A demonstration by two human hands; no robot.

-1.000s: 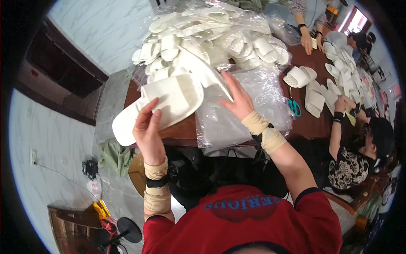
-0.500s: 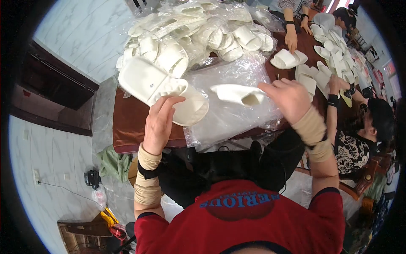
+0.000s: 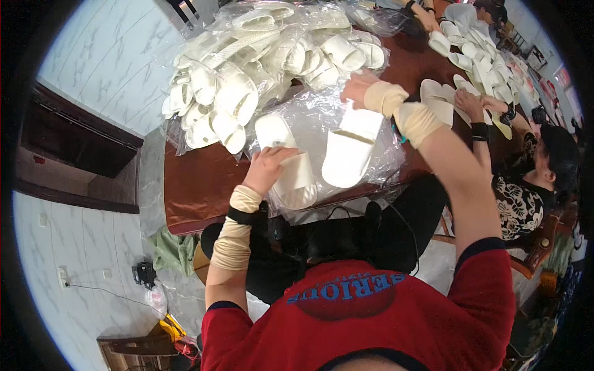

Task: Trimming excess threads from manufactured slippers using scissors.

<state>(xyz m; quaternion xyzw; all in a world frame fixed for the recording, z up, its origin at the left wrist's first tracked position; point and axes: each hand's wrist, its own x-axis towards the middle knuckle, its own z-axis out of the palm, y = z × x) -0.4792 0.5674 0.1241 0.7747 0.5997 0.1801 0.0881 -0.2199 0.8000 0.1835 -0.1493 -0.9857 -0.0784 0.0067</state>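
Observation:
My left hand (image 3: 267,170) grips a white slipper (image 3: 296,172) by its side, near the strap, with the toe end toward me. A second white slipper (image 3: 350,153) sits to its right, also pointing toward me. At its far, heel end my right hand (image 3: 360,89) is closed, the fingertips partly hidden. Both slippers are over a stack of clear plastic bags (image 3: 396,145) on the brown table (image 3: 192,195). Beyond them rises a heap of white slippers (image 3: 238,93) wrapped in clear plastic.
At the right, another person's hands (image 3: 473,105) work on loose white slippers (image 3: 437,102). More loose slippers (image 3: 486,62) spread along the far right of the table. Another person's hand (image 3: 426,18) reaches in at the top. A green bag (image 3: 173,250) lies on the floor at left.
The left-hand slipper has come down from a raised tilt and swung toe toward me. My right hand has moved away from me, turning its slipper from side-on to strap upward.

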